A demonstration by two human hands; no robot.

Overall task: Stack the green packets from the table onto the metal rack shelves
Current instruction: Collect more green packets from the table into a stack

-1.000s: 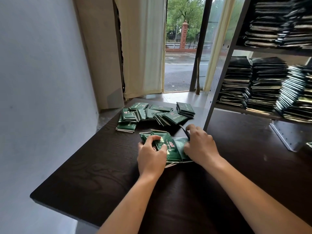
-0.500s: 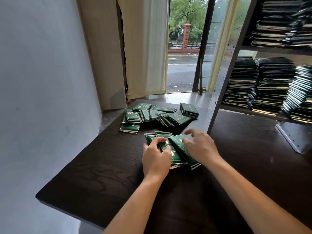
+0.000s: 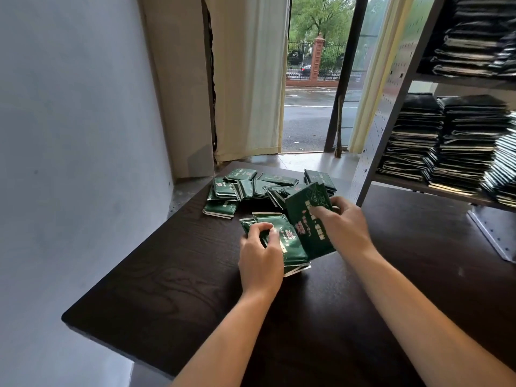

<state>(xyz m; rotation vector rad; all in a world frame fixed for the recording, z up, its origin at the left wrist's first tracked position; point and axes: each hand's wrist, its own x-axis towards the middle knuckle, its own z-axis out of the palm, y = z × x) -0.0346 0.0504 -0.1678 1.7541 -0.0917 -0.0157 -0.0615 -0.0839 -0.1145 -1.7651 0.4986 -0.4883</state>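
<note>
My right hand (image 3: 344, 227) grips a green packet (image 3: 308, 219), tilted up off the dark wooden table (image 3: 167, 275). My left hand (image 3: 261, 258) clasps a small pile of green packets (image 3: 287, 244) lying flat on the table just left of the raised one. Farther back, a loose heap of several more green packets (image 3: 251, 188) is spread near the table's far edge. The metal rack (image 3: 391, 107) stands at the right, its shelves holding tall stacks of dark packets (image 3: 452, 141).
A pale wall runs along the table's left side. Behind the table hangs a cream curtain (image 3: 248, 79) beside an open doorway to the street. The rack's metal foot bracket (image 3: 494, 233) rests on the table at right.
My right hand has lifted one green packet from flat on the pile to a tilted, raised position. My left hand stays on the pile. The camera has shifted slightly.
</note>
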